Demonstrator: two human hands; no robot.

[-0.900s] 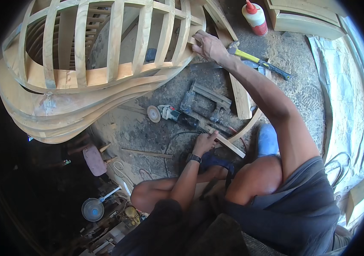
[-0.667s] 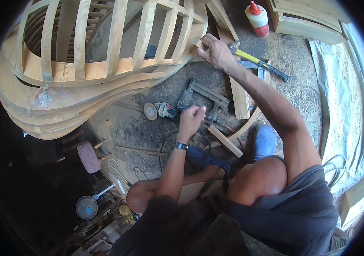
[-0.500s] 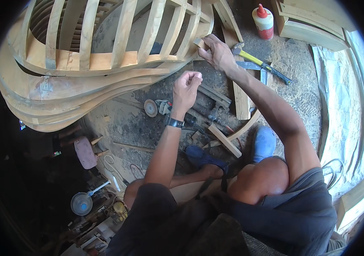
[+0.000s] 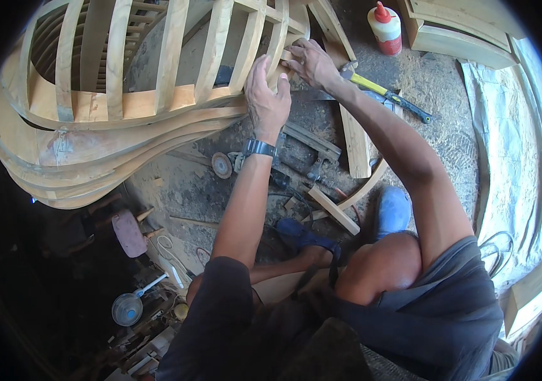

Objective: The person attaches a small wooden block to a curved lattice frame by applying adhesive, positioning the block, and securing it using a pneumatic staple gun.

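A curved wooden frame [image 4: 156,101] with upright slats fills the upper left. My left hand [image 4: 267,100] is at its right end, fingers stretched up and thumb apart, overlapping the lower rail; whether it touches the wood I cannot tell. Just right of it, my right hand [image 4: 312,63] pinches a small wooden block [image 4: 285,56] against or close to the last slats. The block's far side is hidden behind the fingers and slats. A hammer [image 4: 372,86] with a yellow and black handle lies on the floor beside my right wrist.
A glue bottle [image 4: 386,32] with a red cap stands at the upper right, near a wooden box [image 4: 461,41]. Below the frame lie an angle grinder [image 4: 223,165], a metal bar [image 4: 312,141] and wood offcuts [image 4: 334,211]. A pale sheet [image 4: 506,146] covers the right side.
My left hand has moved up to the frame's end and its fingers have opened out. My right hand has shifted slightly left with the small wooden block. The view has shifted a little.
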